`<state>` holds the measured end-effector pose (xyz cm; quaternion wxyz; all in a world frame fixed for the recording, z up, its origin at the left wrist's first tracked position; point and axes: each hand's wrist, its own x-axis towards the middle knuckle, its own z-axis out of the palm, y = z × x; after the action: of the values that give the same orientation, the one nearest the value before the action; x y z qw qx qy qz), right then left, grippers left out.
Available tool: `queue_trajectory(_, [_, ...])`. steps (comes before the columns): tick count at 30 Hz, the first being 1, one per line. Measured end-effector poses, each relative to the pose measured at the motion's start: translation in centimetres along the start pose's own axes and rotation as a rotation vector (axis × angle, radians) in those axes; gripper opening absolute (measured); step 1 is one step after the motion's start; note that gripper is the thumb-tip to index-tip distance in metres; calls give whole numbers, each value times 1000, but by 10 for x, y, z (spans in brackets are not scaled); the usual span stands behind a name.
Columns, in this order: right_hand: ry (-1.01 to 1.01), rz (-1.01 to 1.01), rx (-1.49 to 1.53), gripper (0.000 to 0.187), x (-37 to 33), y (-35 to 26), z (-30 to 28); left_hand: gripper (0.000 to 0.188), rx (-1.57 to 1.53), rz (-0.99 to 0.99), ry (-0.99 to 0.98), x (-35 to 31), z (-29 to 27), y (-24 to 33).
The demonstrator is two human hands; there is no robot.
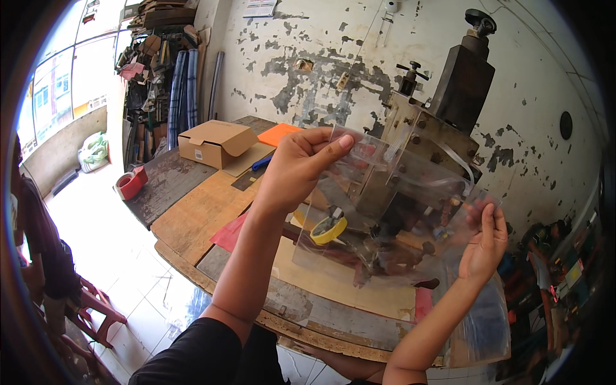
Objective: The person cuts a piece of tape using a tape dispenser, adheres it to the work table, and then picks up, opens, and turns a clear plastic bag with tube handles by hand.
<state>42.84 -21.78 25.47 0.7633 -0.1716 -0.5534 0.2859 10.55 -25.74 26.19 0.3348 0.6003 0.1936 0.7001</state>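
Observation:
Stretched between my two hands is a clear plastic sheet [391,256], possibly a flat pouch, held up above the worktable. My left hand [298,163] pinches its upper left corner between thumb and fingers. At the upper right corner, my right hand [484,247] grips the edge with its fingers closed. Through the film I see a yellow ring-shaped roll [330,231], probably tape, and the lower part of a dark metal press machine [410,147]. Under the sheet lies a cream-coloured board [346,292] on the table.
A cardboard box [218,146], an orange sheet [279,135] and a blue-handled tool [262,162] lie at the table's back left. A red tape roll [133,182] sits at the left edge. More clear plastic [481,330] hangs over the right edge. A red stool [99,314] stands left.

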Motion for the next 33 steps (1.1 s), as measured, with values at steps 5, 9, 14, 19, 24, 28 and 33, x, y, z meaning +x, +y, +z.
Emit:
queue_trajectory(5, [1, 10, 0, 19, 0, 0, -1, 28, 0, -22, 1, 0, -1, -1])
queue_trajectory(9, [-25, 6, 6, 19, 0, -2, -4, 28, 37, -21, 27, 4, -1, -8])
queue_trajectory(14, [2, 14, -19, 22, -7, -4, 12, 30, 129, 2, 91, 11, -23, -11])
queue_trajectory(19, [-82, 54, -119, 23, -19, -12, 32, 28, 55, -22, 121, 16, -54, -30])
queue_trajectory(24, [-99, 40, -119, 25, -20, -17, 27, 27, 36, -28, 109, 18, -57, -32])
queue_trajectory(28, [-171, 112, -28, 27, -18, -23, 21, 26, -29, -31, 86, 18, -58, -31])
queue_trajectory(33, [-221, 164, -4, 29, -18, -25, 16, 24, -72, -32, 23, 19, -67, -34])
